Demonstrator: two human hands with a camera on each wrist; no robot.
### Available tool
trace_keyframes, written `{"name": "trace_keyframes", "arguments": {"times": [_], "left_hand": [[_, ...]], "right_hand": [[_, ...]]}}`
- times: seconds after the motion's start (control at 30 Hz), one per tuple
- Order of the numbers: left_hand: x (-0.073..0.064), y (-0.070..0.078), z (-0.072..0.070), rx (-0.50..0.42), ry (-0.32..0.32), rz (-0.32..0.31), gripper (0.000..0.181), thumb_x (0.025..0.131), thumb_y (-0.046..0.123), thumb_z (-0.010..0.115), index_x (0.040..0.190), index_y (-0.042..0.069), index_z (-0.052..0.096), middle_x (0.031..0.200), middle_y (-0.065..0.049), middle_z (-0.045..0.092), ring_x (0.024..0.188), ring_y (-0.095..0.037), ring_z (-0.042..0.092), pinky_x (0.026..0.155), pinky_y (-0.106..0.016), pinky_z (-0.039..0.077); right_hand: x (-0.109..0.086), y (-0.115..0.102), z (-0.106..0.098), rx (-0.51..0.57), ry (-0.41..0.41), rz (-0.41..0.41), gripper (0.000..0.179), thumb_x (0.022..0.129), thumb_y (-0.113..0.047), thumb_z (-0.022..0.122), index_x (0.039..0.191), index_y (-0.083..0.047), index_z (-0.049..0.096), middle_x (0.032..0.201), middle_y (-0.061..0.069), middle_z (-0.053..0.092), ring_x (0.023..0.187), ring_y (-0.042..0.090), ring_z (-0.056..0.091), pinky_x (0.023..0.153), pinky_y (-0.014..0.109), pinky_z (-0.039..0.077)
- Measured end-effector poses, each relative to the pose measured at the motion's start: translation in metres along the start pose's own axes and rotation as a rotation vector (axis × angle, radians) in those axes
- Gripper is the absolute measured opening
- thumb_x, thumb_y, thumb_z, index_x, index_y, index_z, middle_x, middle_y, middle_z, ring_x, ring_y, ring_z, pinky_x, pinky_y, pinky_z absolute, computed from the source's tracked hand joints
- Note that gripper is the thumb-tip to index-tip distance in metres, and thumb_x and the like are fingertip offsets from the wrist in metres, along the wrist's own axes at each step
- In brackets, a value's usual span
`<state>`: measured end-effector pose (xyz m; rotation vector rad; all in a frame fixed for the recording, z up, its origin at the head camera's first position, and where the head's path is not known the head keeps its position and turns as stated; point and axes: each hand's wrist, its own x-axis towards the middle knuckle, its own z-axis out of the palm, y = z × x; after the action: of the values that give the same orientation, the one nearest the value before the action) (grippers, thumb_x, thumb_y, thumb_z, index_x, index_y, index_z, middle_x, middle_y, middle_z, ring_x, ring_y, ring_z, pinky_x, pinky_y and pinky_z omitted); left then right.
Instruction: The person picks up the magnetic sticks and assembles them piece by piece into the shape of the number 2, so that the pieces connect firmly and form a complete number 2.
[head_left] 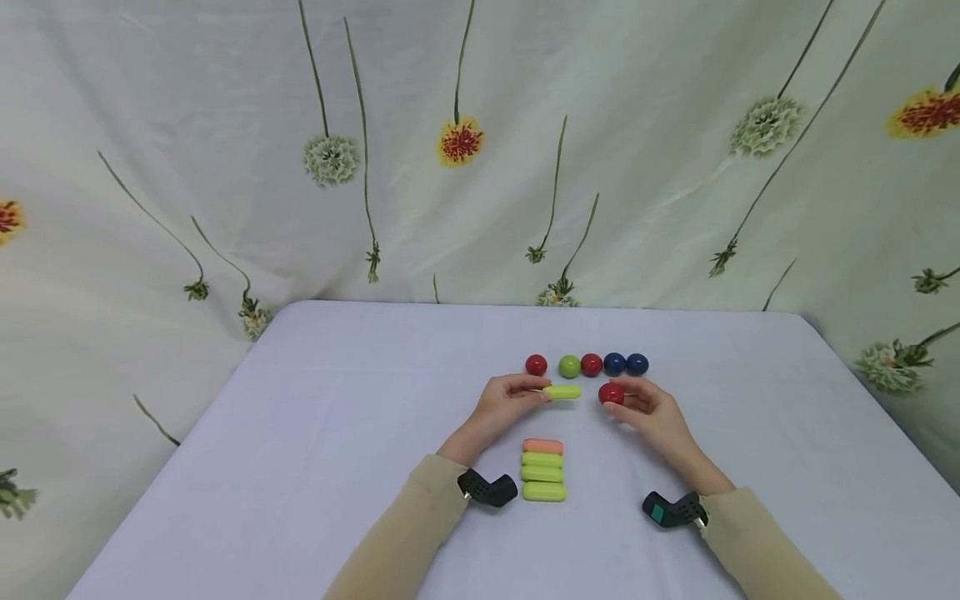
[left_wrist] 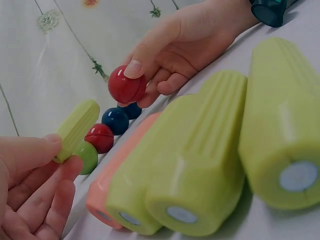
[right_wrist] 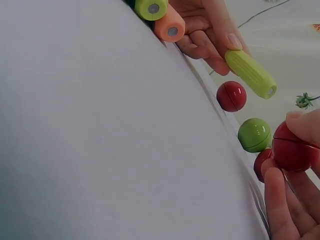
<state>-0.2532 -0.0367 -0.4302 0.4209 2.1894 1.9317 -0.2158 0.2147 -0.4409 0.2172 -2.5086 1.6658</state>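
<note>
My left hand (head_left: 498, 410) pinches a yellow-green magnetic stick (head_left: 564, 392) between thumb and fingers, its free end pointing right. A pale disc shows on that end of the stick (right_wrist: 255, 77) in the right wrist view. Opposite, my right hand (head_left: 654, 417) grips a red ball (head_left: 611, 393) with thumb and fingertips. A small gap separates the stick from this ball. In the left wrist view the held red ball (left_wrist: 126, 85) appears above the tabletop balls. Just beyond my hands lie another red ball (head_left: 536, 365), a green ball (head_left: 569, 366) and a third red ball (head_left: 592, 364).
Two blue balls (head_left: 626, 364) end the row at the right. Nearer me, an orange stick (head_left: 543, 446) lies parallel to several yellow-green sticks (head_left: 543, 474), between my forearms. The table (head_left: 337, 433) has a pale cloth; a flowered curtain (head_left: 637, 150) hangs behind it.
</note>
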Motion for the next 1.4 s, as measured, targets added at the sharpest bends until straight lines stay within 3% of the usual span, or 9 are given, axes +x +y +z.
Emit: {"name": "trace_keyframes", "arguments": {"times": [0.2,0.53,0.7,0.8,0.93,1.4], "left_hand": [[0.004,-0.008,0.000,0.016,0.002,0.023,0.026,0.083,0.012,0.072,0.108,0.004,0.070,0.105,-0.006,0.067,0.090,-0.011,0.063,0.079,-0.024,0.050],[0.003,-0.007,0.000,0.018,-0.032,0.051,0.026,0.083,0.009,0.071,0.108,0.001,0.069,0.104,-0.008,0.068,0.087,-0.009,0.064,0.078,-0.024,0.050],[-0.007,0.010,0.000,0.036,-0.047,0.055,0.026,0.084,0.004,0.068,0.108,-0.005,0.067,0.104,-0.014,0.067,0.086,-0.009,0.064,0.079,-0.024,0.050],[-0.007,0.012,0.001,0.048,-0.056,0.046,0.026,0.085,0.003,0.067,0.108,-0.007,0.066,0.104,-0.016,0.067,0.086,-0.010,0.064,0.079,-0.024,0.050],[0.001,-0.004,0.001,0.053,-0.056,0.036,0.026,0.084,0.007,0.069,0.109,-0.003,0.067,0.104,-0.012,0.067,0.088,-0.011,0.064,0.079,-0.025,0.050],[-0.001,-0.004,0.002,0.088,-0.054,0.032,0.023,0.084,0.010,0.070,0.106,0.005,0.070,0.103,-0.004,0.067,0.089,-0.010,0.064,0.080,-0.024,0.049]], "right_hand": [[-0.001,-0.002,0.001,0.002,-0.024,0.007,0.046,0.085,-0.021,0.071,0.124,-0.003,0.056,0.114,0.018,0.060,0.087,0.012,0.061,0.073,0.019,0.050],[0.000,-0.002,0.001,-0.037,-0.044,0.009,0.044,0.085,-0.024,0.071,0.121,-0.001,0.059,0.109,0.017,0.064,0.084,0.014,0.063,0.071,0.021,0.051],[-0.001,-0.004,0.001,-0.056,-0.058,0.009,0.045,0.085,-0.025,0.071,0.122,-0.001,0.059,0.109,0.016,0.064,0.086,0.016,0.063,0.070,0.021,0.051],[-0.001,-0.003,0.001,-0.064,-0.067,0.004,0.046,0.085,-0.025,0.071,0.123,-0.002,0.059,0.110,0.016,0.064,0.088,0.019,0.063,0.071,0.021,0.051],[-0.001,-0.001,0.001,-0.094,-0.069,-0.008,0.046,0.085,-0.025,0.071,0.123,-0.004,0.059,0.108,0.015,0.064,0.090,0.023,0.063,0.074,0.020,0.050],[-0.002,-0.003,0.001,-0.111,-0.088,-0.015,0.045,0.085,-0.026,0.071,0.123,-0.004,0.060,0.112,0.015,0.063,0.090,0.021,0.063,0.074,0.019,0.049]]}}
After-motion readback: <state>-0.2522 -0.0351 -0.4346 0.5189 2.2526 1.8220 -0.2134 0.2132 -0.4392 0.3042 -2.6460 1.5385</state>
